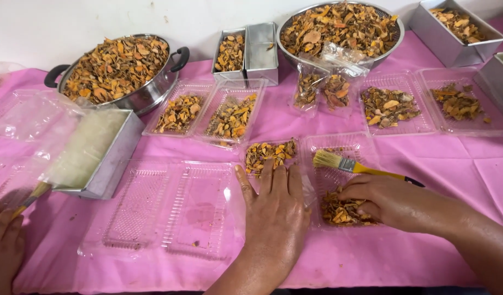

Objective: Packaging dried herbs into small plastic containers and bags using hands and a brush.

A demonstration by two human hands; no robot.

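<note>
My left hand (273,213) lies flat, palm down, on the edge of a clear plastic clamshell tray (339,147) that is folded open. It holds nothing. One half of the tray holds a small heap of dried orange-brown slices (268,153). My right hand (390,201) grips a yellow-handled brush (339,163) with pale bristles pointing left. Its fingertips rest in a second heap of dried slices (341,214) in the other half. An empty open clamshell tray (169,207) lies just left of my left hand.
A handled steel pot (153,90) and a steel colander bowl (396,33) are heaped with dried slices at the back. Metal tins (262,46), filled plastic trays (229,117) and small bags (322,90) cover the pink cloth (426,153). Another person's hand (3,246) holds a brush at far left.
</note>
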